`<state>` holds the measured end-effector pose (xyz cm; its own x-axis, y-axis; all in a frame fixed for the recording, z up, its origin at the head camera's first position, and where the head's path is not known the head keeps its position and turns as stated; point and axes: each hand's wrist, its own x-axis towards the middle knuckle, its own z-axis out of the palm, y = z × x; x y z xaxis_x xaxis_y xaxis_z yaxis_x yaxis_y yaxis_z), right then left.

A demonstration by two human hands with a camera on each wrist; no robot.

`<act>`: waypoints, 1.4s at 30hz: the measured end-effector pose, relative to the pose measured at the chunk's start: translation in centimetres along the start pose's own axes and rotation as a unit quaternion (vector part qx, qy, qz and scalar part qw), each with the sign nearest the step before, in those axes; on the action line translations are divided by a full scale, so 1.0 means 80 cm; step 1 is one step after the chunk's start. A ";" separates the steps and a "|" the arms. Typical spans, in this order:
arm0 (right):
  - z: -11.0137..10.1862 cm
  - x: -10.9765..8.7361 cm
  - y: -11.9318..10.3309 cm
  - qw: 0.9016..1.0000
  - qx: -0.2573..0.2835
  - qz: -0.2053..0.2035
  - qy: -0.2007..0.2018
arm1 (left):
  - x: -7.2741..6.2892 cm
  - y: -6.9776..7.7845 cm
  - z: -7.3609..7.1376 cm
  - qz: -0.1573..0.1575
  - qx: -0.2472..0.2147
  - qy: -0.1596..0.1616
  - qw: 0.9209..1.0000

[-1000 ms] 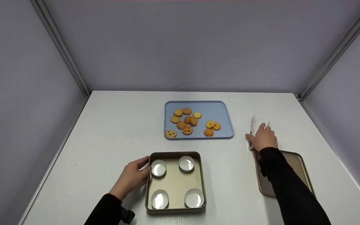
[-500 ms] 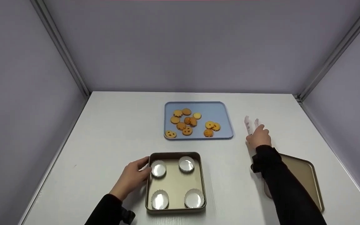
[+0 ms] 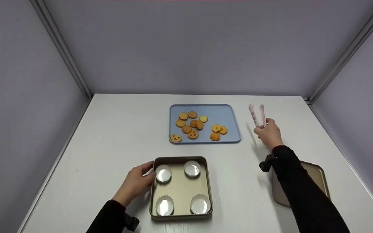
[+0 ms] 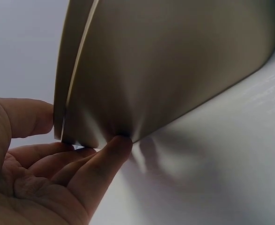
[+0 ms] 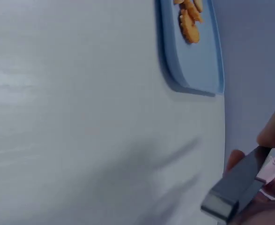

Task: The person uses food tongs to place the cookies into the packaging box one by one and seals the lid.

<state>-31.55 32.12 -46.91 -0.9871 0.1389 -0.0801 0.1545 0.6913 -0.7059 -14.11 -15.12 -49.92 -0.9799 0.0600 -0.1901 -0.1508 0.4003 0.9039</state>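
Tongs (image 3: 254,116) in curled R hand (image 3: 269,133), tin (image 3: 181,186) edge btwn L hand (image 3: 135,183) thumb & fingers

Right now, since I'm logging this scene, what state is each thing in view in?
Tin: open, upright, left fingers against its side.
Four fluted cups: inside the tin, look empty.
Tongs: held off the table by the right fingers, tips apart.
Blue tray: flat, loaded with cookies.
Cookies: loose, some overlapping.
Shallow metal tray: lying flat, partly hidden by the right sleeve.

No lettering, number or sign can be read anywhere.
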 end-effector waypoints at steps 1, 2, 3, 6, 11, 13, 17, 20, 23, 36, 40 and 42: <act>0.000 -0.001 -0.003 1.000 0.004 -0.006 -0.003 | 0.000 0.000 0.000 0.002 0.000 0.000 1.000; 0.001 -0.002 -0.006 1.000 0.009 -0.011 -0.004 | -0.001 0.000 0.000 0.005 0.000 0.000 1.000; 0.002 -0.004 -0.009 1.000 0.013 -0.018 -0.004 | -0.001 0.000 0.000 0.005 -0.001 -0.001 1.000; 0.008 -0.011 -0.016 0.999 0.021 -0.047 -0.015 | -0.001 0.000 0.000 0.006 0.006 0.001 1.000; 0.020 -0.021 -0.023 0.992 -0.014 -0.117 -0.048 | -0.001 0.000 -0.001 0.007 0.019 0.004 1.000; 0.024 -0.026 -0.025 0.988 -0.039 -0.142 -0.053 | -0.001 0.001 -0.001 0.007 0.019 0.003 1.000; 0.032 -0.036 -0.029 0.979 -0.086 -0.171 -0.065 | -0.001 -0.001 -0.001 0.006 0.004 -0.005 1.000; 0.038 -0.043 -0.035 0.969 -0.134 -0.192 -0.076 | -0.001 -0.002 -0.001 0.007 -0.006 -0.010 1.000; 0.044 -0.050 -0.041 0.957 -0.183 -0.211 -0.077 | -0.001 -0.002 -0.002 0.008 -0.004 -0.009 1.000; 0.060 -0.060 -0.065 0.943 -0.253 -0.191 -0.101 | -0.003 0.000 0.000 0.011 0.014 0.000 1.000; 0.061 -0.060 -0.069 0.939 -0.263 -0.192 -0.107 | -0.003 0.000 0.000 0.010 0.022 0.003 1.000; 0.061 -0.061 -0.071 0.938 -0.264 -0.196 -0.108 | -0.003 0.000 0.000 0.006 0.017 0.002 1.000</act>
<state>-27.85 24.06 -45.95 -0.9495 -0.3061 -0.0685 -0.2779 0.9223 -0.2686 -13.85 -15.12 -49.84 -0.9822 0.0609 -0.1778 -0.1349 0.4306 0.8924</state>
